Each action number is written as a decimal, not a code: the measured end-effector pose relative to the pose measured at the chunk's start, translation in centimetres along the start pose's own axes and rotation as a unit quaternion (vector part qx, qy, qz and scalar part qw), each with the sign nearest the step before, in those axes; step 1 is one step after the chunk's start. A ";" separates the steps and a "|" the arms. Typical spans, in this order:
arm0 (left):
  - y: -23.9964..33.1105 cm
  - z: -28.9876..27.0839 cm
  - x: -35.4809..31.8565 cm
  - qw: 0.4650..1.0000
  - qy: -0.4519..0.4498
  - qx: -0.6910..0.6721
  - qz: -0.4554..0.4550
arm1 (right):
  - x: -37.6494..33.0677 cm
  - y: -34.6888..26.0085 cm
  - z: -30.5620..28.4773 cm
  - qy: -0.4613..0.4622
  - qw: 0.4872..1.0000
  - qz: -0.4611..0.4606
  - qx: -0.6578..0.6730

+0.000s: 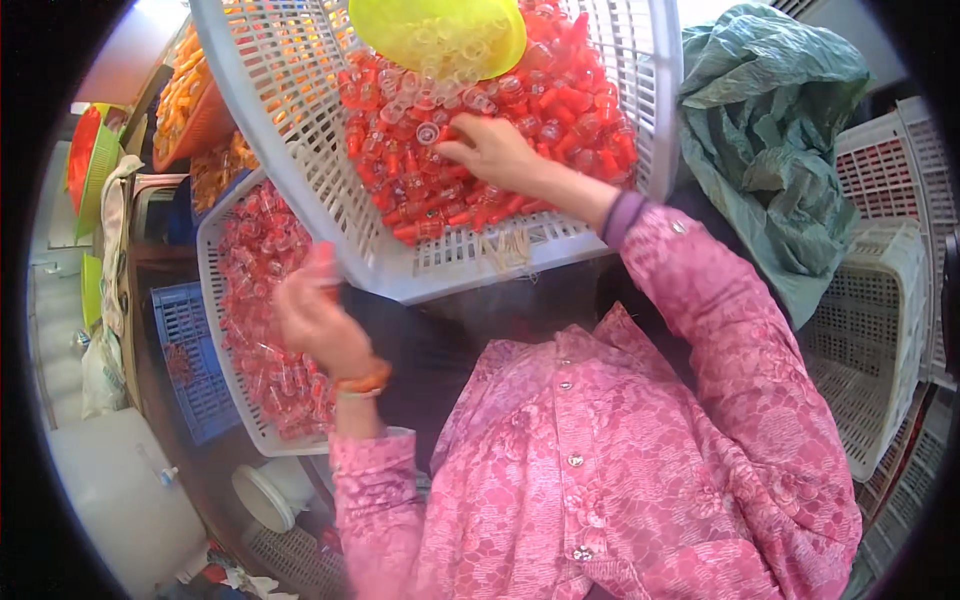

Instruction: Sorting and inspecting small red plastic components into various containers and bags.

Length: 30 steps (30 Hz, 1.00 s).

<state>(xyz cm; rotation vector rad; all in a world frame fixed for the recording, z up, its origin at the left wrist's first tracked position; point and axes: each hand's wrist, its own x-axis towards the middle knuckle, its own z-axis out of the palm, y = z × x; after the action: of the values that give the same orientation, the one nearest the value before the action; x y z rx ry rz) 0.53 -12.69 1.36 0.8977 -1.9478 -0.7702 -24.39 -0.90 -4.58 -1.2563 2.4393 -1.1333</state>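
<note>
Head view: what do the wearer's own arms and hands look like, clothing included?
Both the left sleeve and right sleeve are long, pink and floral-patterned. A purple band edges the right cuff; an orange band circles the left wrist, its detail blurred. The left hand and right hand wear no gloves.

You are wearing a flowery pink shirt (530, 460) with a purple cuff (622, 218), and an orange band (364, 382), too. Your pieces (600, 115) are shining bright red, and parts of them are looking clear like glass. The bowl (430, 25) is glowing yellow-green, the big basket (232, 75) is looking white, the crate (195, 325) is looking blue, and the sheet (770, 65) is looking all green.
</note>
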 end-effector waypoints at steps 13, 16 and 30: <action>1.2 10.3 2.5 0.946 -0.253 0.164 0.119 | 0.7 0.8 -0.6 0.010 0.963 0.085 0.255; 0.3 16.2 2.9 0.916 -0.285 0.259 0.116 | -3.4 -1.4 -5.8 -0.014 0.855 0.192 0.482; 0.2 13.6 -0.1 0.902 -0.337 -0.216 -0.165 | -5.9 -1.3 -7.4 -0.072 0.949 0.189 0.242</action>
<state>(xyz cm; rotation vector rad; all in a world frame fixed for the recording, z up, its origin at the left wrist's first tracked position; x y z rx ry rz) -11.31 -10.12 -4.77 0.7412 -2.0661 -1.8289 -23.28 7.14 0.43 -0.6630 1.9980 -1.3500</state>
